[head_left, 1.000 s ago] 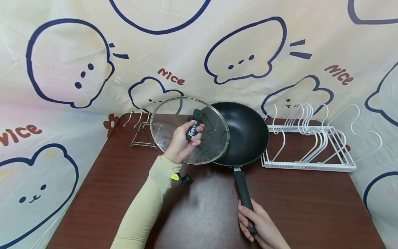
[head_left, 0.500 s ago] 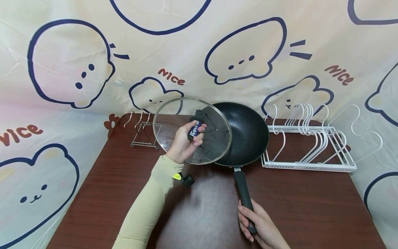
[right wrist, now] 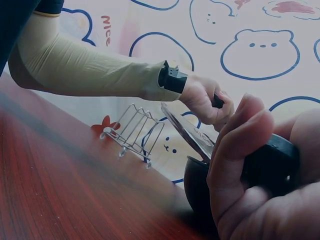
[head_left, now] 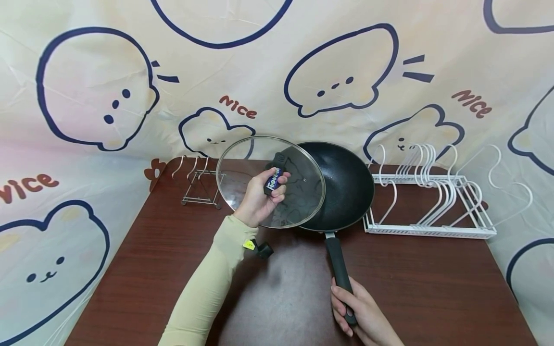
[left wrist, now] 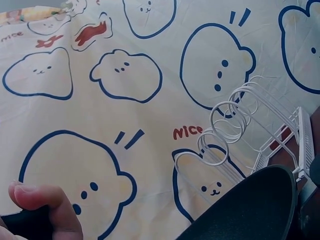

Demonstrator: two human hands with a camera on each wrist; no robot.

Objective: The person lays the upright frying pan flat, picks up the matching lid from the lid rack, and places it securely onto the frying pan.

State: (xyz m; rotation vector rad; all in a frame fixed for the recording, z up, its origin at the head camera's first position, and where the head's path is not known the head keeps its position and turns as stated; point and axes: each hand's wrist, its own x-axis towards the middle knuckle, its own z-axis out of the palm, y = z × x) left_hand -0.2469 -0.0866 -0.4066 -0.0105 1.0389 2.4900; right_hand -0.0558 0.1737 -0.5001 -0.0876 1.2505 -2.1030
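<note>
My left hand [head_left: 261, 196] grips the black handle of a round glass lid [head_left: 233, 178], its fingers and thumb wrapped round the knob with a blue label. The lid is tilted and overlaps the left part of a black frying pan [head_left: 342, 187] in the head view. Lower down, my right hand [head_left: 361, 307] holds the pan's long dark handle [head_left: 339, 264], fingers curled round its end. In the right wrist view the lid's edge [right wrist: 187, 131] leans close over the pan's rim [right wrist: 196, 161]. The pan's inside shows dark and bare where the lid does not cover it.
A white wire dish rack [head_left: 433, 230] stands just right of the pan. A small metal rack [head_left: 201, 199] with curved hooks is at the back left, near the lid. Behind the brown table [head_left: 138, 269] hangs a cartoon-printed cloth [head_left: 268, 67].
My left hand has shifted the lid a little to the right, so it overlaps more of the pan. The right hand and the pan have stayed in place.
</note>
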